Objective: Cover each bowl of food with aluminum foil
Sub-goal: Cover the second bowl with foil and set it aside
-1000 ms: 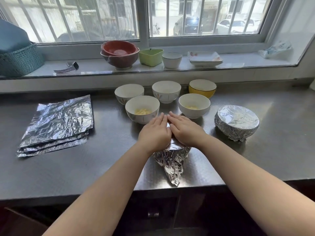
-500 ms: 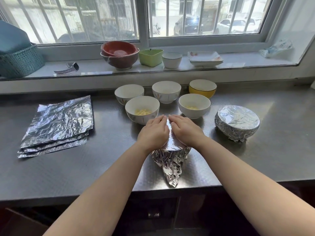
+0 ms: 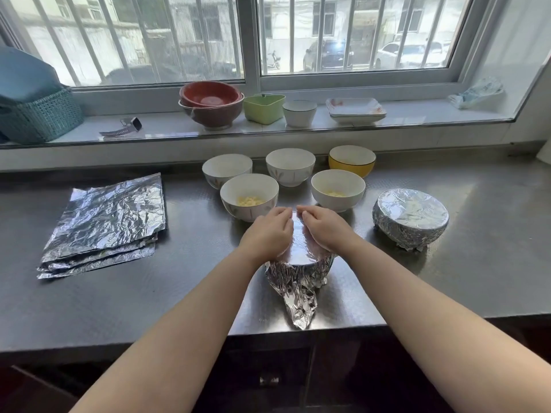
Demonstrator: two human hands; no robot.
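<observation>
Both hands have slid apart, left hand and right hand cupping the foil over the bowl; hard pressing could tear it.

No text, label, brand, number or sign can be read in the head view. The bowls carry only a painted plant pattern, without letters. The foil is plain. The buildings and cars behind the window are too blurred for any writing to be made out.
</observation>
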